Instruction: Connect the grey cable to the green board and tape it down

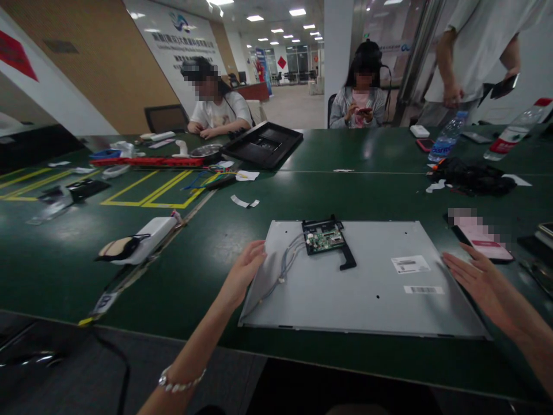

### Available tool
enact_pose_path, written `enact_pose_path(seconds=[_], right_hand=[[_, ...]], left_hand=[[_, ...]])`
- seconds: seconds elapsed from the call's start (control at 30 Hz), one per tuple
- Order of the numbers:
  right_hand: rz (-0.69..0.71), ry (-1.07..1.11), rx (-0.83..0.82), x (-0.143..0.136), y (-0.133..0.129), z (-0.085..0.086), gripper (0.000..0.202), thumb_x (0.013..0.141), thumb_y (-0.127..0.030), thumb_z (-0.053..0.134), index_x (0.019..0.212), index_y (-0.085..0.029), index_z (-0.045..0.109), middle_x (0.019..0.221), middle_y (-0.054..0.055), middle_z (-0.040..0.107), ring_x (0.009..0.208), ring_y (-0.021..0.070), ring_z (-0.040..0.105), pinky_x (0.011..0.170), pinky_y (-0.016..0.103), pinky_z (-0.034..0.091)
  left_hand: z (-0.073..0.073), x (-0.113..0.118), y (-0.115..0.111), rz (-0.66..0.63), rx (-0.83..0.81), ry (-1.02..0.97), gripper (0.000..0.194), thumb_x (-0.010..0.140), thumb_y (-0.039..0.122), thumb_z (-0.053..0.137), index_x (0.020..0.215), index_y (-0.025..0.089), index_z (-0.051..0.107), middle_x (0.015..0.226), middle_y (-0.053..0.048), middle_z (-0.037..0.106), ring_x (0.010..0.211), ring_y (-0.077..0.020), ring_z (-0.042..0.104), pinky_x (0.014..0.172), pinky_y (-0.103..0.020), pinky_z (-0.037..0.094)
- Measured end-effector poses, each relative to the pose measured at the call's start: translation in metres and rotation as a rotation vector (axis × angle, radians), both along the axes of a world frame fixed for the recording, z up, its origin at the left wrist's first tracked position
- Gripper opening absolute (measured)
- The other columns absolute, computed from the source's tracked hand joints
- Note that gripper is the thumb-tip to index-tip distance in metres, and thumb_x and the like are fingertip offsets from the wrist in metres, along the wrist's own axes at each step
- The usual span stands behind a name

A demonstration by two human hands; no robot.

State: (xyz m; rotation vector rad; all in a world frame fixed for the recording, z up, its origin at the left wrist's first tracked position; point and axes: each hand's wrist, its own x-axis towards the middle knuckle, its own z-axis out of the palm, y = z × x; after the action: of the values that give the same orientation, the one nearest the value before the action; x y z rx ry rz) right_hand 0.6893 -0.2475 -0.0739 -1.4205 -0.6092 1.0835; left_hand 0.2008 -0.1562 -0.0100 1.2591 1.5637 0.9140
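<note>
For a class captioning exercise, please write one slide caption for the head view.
Left hand and right hand at opposite edges of a grey panel bearing a circuit board, on a green table.

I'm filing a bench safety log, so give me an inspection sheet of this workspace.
Surface: green table, yellow lines on its left part.
Job's things: grey panel lying flat; circuit board in a black bracket near its far edge.
Clutter: black frame at the far side, blue-capped bottle, red-capped bottle, phone right of the panel.
Hands: left hand at the panel's left edge, right hand by its right edge; firmness of grip cannot be told.
Cables: grey wires run from the board toward the panel's near left corner.
Surroundings: seated person in white, seated person in grey, standing person at right.
</note>
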Motion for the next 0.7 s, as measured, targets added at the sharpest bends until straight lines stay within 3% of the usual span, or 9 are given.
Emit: enact_pose_path(seconds=[0.33,0.57,0.7], right_hand=[[-0.015,-0.034,0.007,0.023,-0.006,-0.002,0.057,0.074,-0.046,0.066,0.127,-0.035,0.052,0.123,0.006,0.065,0.125,0.0287,0.052,0.113,0.047,0.031],[-0.017,-0.09,-0.04,0.027,-0.008,0.004,0.063,0.067,-0.048,0.074,0.126,-0.038,0.054,0.128,0.005,0.061,0.127,0.0281,0.049,0.113,0.045,0.03],[-0.014,-0.126,-0.03,0.028,-0.007,0.007,0.065,0.061,-0.046,0.079,0.122,-0.038,0.059,0.137,0.005,0.054,0.131,0.0329,0.044,0.113,0.05,0.025]], left_hand=[[-0.007,0.024,-0.01,-0.093,0.044,0.036,0.048,0.077,0.041,0.057,0.123,0.029,0.051,0.14,-0.007,0.049,0.132,-0.0282,0.043,0.106,-0.042,0.036],[-0.027,0.029,-0.012,-0.145,0.123,0.204,0.057,0.078,0.041,0.058,0.133,0.03,0.047,0.141,-0.009,0.047,0.133,-0.0326,0.038,0.11,-0.049,0.028],[-0.037,0.028,-0.011,-0.212,0.187,0.351,0.068,0.076,0.043,0.06,0.139,0.025,0.041,0.15,-0.013,0.033,0.141,-0.0368,0.022,0.112,-0.055,0.019]])
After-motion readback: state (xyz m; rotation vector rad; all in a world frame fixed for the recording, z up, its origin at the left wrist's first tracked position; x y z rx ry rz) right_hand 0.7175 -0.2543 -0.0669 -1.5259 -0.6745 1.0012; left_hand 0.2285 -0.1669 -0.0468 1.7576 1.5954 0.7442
